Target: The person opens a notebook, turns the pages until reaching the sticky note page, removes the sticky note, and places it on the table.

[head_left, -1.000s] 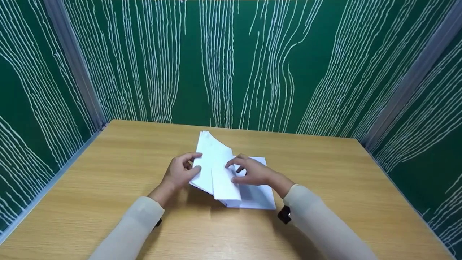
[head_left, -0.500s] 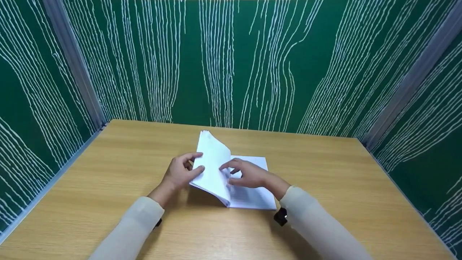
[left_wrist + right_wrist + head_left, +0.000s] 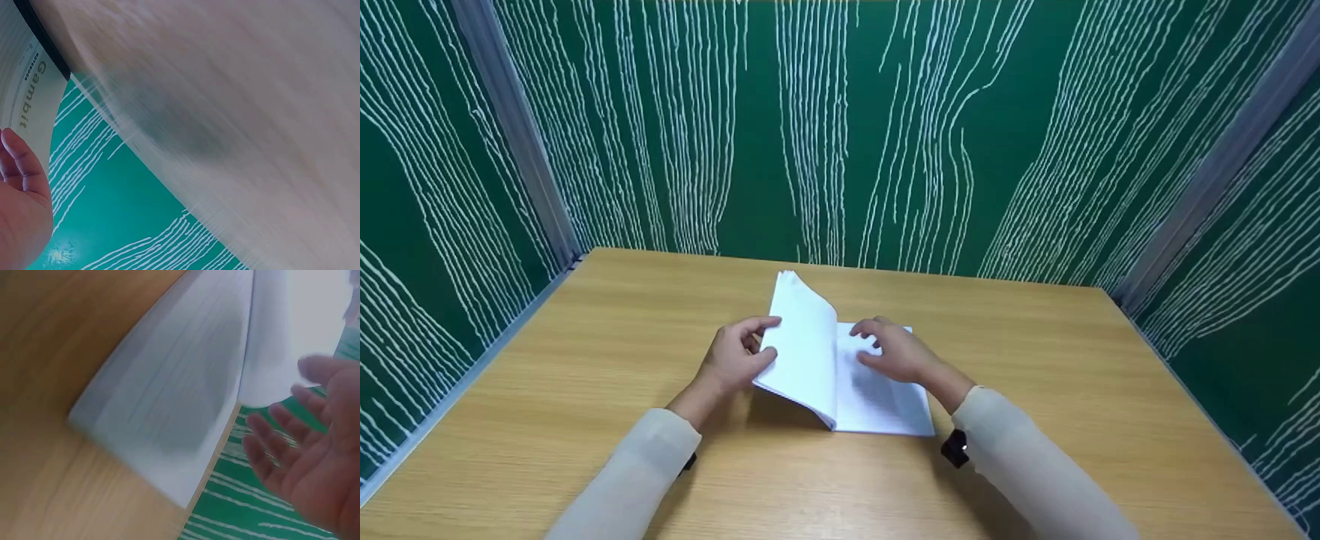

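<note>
A white notebook (image 3: 804,352) lies open on the table. Its left half is raised at a slant, a thick bunch of pages with the cover behind. My left hand (image 3: 729,357) grips that half at its outer edge, thumb on the page side and fingers round the back. In the left wrist view the cover (image 3: 35,84) shows the words "Gambit" and "NOTEBOOK" beside a dark spine. My right hand (image 3: 901,355) hovers over the flat right page with fingers loosely bent and nothing between them. Faint ruled lines mark that right page (image 3: 163,377) in the right wrist view.
The notebook rests near the middle of a wooden table (image 3: 622,360). Green panels (image 3: 1020,120) with white wavy lines stand behind and at both sides, with grey posts (image 3: 517,127) at the corners. A small black device (image 3: 955,448) sits at the right wrist.
A loose page under the right hand has turned over to the left and joined the raised bunch. The right hand has then drawn back right, off the leaf. The left hand stays in place.
</note>
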A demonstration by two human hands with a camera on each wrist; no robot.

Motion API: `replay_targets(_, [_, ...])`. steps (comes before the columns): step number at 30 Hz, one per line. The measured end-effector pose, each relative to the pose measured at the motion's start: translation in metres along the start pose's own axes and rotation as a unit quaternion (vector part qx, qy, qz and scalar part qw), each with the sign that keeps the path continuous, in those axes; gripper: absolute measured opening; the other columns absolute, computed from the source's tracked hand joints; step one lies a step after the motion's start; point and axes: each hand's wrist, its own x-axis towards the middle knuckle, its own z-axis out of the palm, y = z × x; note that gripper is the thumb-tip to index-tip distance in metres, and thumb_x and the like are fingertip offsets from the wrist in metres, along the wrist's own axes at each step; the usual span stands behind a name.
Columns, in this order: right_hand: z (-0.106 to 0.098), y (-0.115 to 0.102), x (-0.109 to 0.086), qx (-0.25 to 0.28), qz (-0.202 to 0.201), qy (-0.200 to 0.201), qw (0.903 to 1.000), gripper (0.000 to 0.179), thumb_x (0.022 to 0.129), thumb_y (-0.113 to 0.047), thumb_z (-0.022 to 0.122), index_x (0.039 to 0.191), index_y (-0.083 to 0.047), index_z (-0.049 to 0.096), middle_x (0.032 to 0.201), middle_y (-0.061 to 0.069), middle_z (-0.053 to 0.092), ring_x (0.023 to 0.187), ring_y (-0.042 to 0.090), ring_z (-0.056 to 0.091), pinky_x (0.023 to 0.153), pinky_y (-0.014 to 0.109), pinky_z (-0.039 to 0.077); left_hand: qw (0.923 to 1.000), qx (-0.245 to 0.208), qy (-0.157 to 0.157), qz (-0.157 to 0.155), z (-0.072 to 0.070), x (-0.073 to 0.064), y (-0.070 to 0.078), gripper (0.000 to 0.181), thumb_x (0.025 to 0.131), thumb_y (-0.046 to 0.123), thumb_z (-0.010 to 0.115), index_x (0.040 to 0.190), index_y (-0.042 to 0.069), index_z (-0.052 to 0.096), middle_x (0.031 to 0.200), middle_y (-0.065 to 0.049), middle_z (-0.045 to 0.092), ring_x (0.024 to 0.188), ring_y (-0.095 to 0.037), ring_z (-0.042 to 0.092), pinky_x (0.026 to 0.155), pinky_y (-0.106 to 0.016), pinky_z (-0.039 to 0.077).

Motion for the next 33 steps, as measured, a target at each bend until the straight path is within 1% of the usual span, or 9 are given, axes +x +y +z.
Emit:
replay_targets(4, [-0.006,0.015,0.000,-0.030,0.066,0.039,0.9966,0.031,0.080,-0.025,0.059,0.110,-0.019,0.055,0.109,0.004,0.053,0.093,0.020,0.053,0.077,0.034,0.047,1.0000,-0.003,0.003,-0.001,0.000,-0.001,0.000,0.037,0.075,0.016,0.062,0.110,0.027,0.059,0.089,0.002,0.053,0.074,-0.017,0.047,0.061,-0.025,0.043])
replay_targets(7, [-0.010,0.030,0.000,-0.066,0.104,0.057,0.9907,0.029,0.080,-0.026,0.060,0.109,-0.020,0.057,0.112,0.004,0.051,0.095,0.021,0.050,0.081,0.038,0.044,1.0000,-0.007,0.001,-0.005,0.000,-0.001,0.000,0.036,0.076,0.016,0.060,0.110,0.027,0.059,0.092,0.003,0.054,0.076,-0.017,0.047,0.063,-0.026,0.043])
replay_targets(9, [-0.012,0.040,0.000,-0.096,0.119,0.060,0.9864,0.029,0.080,-0.026,0.059,0.109,-0.021,0.058,0.113,0.005,0.051,0.098,0.023,0.046,0.085,0.043,0.041,0.9999,-0.006,0.000,-0.010,0.000,-0.001,0.001,0.035,0.077,0.017,0.059,0.110,0.027,0.059,0.094,0.004,0.054,0.077,-0.016,0.047,0.064,-0.026,0.043])
replay_targets(13, [-0.014,0.053,-0.001,-0.137,0.150,0.041,0.9783,0.032,0.082,-0.029,0.057,0.113,-0.023,0.056,0.114,0.008,0.049,0.101,0.027,0.042,0.088,0.050,0.035,0.9999,0.000,0.005,-0.013,0.000,-0.002,0.001,0.034,0.077,0.016,0.058,0.109,0.027,0.060,0.093,0.004,0.055,0.074,-0.015,0.047,0.062,-0.025,0.042])
replay_targets(17, [-0.013,0.061,-0.003,-0.180,0.162,0.015,0.9701,0.038,0.083,-0.033,0.052,0.120,-0.024,0.052,0.118,0.012,0.048,0.107,0.031,0.041,0.087,0.056,0.034,0.9999,-0.002,0.012,-0.012,-0.001,-0.002,0.003,0.033,0.077,0.014,0.058,0.109,0.024,0.061,0.090,0.002,0.055,0.070,-0.016,0.048,0.057,-0.023,0.041])
replay_targets(20, [-0.011,0.065,-0.004,-0.206,0.158,-0.002,0.9656,0.042,0.085,-0.035,0.049,0.125,-0.023,0.048,0.123,0.015,0.046,0.110,0.034,0.039,0.086,0.059,0.033,0.9998,-0.001,0.014,-0.014,-0.001,-0.002,0.003,0.033,0.077,0.015,0.058,0.108,0.024,0.061,0.090,0.003,0.056,0.069,-0.015,0.049,0.056,-0.023,0.042])
replay_targets(25, [-0.009,0.070,-0.005,-0.211,0.162,-0.009,0.9639,0.046,0.085,-0.038,0.046,0.129,-0.023,0.043,0.129,0.017,0.041,0.115,0.036,0.034,0.088,0.060,0.031,0.9998,0.007,0.010,-0.013,-0.002,-0.001,0.002,0.033,0.077,0.016,0.058,0.108,0.026,0.060,0.091,0.004,0.055,0.070,-0.015,0.049,0.058,-0.023,0.042])
replay_targets(29, [-0.008,0.073,-0.004,-0.202,0.164,-0.010,0.9656,0.048,0.085,-0.039,0.046,0.130,-0.023,0.043,0.133,0.017,0.037,0.122,0.038,0.028,0.089,0.060,0.029,0.9999,0.006,0.011,-0.012,-0.002,-0.001,0.001,0.033,0.077,0.016,0.057,0.108,0.026,0.060,0.091,0.004,0.055,0.071,-0.015,0.049,0.059,-0.024,0.043])
replay_targets(33, [-0.007,0.075,-0.003,-0.188,0.171,-0.015,0.9672,0.047,0.085,-0.038,0.046,0.130,-0.023,0.042,0.135,0.016,0.035,0.125,0.039,0.023,0.091,0.061,0.026,0.9999,0.004,0.010,-0.013,-0.002,-0.001,0.001,0.032,0.078,0.016,0.057,0.108,0.027,0.060,0.092,0.004,0.055,0.073,-0.015,0.050,0.061,-0.025,0.044])
